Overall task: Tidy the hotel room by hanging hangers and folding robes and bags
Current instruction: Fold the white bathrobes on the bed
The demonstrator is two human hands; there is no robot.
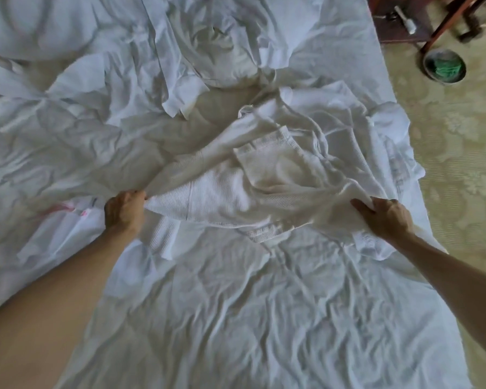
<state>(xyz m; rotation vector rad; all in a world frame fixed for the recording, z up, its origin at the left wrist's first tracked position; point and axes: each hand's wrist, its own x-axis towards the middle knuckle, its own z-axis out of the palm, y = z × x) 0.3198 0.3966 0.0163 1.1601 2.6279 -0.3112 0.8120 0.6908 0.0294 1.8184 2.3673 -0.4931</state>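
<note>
The waffle-weave robe [236, 189] looks soft, limp and light, sagging between the hands. The left hand [124, 211] pinches its left edge in a closed fist; the right hand [385, 217] clasps the right edge. Hems or seams seem the best places to hold.

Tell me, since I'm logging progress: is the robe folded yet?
Not folded. The robe lies spread and rumpled on the bed, pocket showing, both hands gripping its near edge.

no legible text, labels or numbers
</note>
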